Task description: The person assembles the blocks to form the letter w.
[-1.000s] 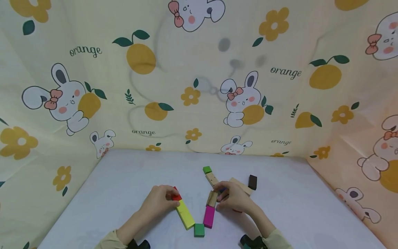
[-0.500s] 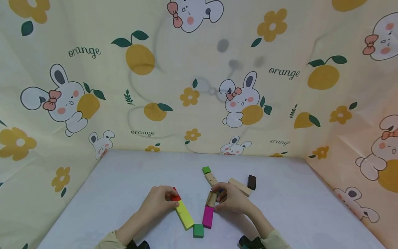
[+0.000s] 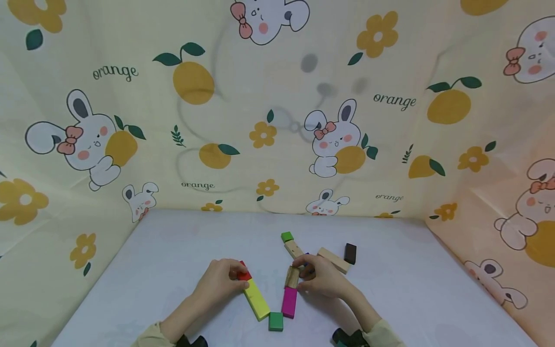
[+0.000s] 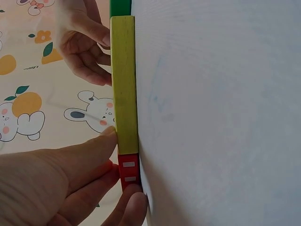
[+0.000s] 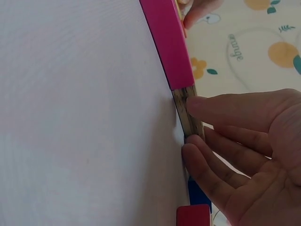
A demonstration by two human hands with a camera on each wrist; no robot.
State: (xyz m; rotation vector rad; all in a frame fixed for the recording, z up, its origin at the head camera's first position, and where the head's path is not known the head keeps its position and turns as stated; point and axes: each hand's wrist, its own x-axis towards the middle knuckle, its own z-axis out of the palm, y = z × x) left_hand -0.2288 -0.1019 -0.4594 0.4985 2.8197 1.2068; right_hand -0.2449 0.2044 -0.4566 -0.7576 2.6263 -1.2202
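My left hand [image 3: 220, 281] pinches a small red block [image 3: 245, 273] at the far end of a long yellow block [image 3: 257, 300]. The left wrist view shows two pale marks on the red block [image 4: 129, 172], which meets the yellow block's end. A green block [image 3: 275, 321] lies at the near tip, between the yellow block and a magenta block [image 3: 289, 302]. With thumb and fingertips, my right hand [image 3: 323, 277] grips a brown wood-grain block [image 3: 292, 277] against the magenta block's far end. Together the blocks form a V-like line on the table.
Beyond the right hand lie a pale wooden block [image 3: 294, 249], a light green block [image 3: 287, 236], a longer wooden block [image 3: 334, 260] and a dark brown block [image 3: 350, 253]. Blue [image 5: 200, 195] and red [image 5: 194, 215] blocks sit near the right fingers. Patterned cloth [image 3: 243, 193] walls the table.
My right hand has shifted slightly left, bringing the wood-grain block more in line with the magenta one. The left hand stays on the red block; the head view drifts a little.
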